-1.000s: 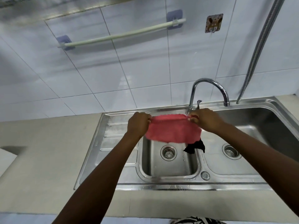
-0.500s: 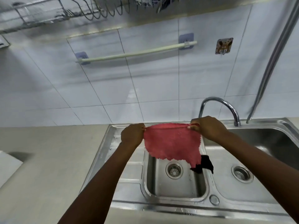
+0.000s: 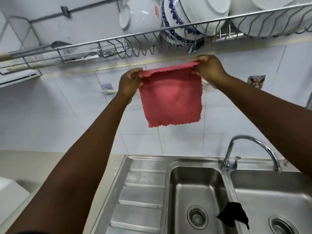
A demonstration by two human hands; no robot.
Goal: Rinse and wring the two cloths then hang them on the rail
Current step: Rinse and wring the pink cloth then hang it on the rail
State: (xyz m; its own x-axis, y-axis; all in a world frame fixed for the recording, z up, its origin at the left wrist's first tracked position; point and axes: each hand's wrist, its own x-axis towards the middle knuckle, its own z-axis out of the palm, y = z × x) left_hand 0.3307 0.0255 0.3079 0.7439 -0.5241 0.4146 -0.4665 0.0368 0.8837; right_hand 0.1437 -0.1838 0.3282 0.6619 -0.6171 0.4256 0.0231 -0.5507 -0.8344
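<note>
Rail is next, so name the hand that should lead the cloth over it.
Left, probably. The left hand grips its cloth corner beside the rail's visible end. The right hand grips higher; the rail there is hidden.

Cloth point(image 3: 171, 97) spread between left hand point(image 3: 129, 82) and right hand point(image 3: 208, 69), in front of rail point(image 3: 109, 91), below dish rack point(image 3: 152, 39), above sink point(image 3: 146, 191), 2nd cloth point(image 3: 233, 215) draped on divider between 2 basins

Cloth point(image 3: 171, 97) pink-red, plain. Second cloth point(image 3: 233, 215) black, at 5 o'clock. Bowl point(image 3: 175, 22) white, blue-patterned. Sink point(image 3: 141, 191) steel-grey.
</note>
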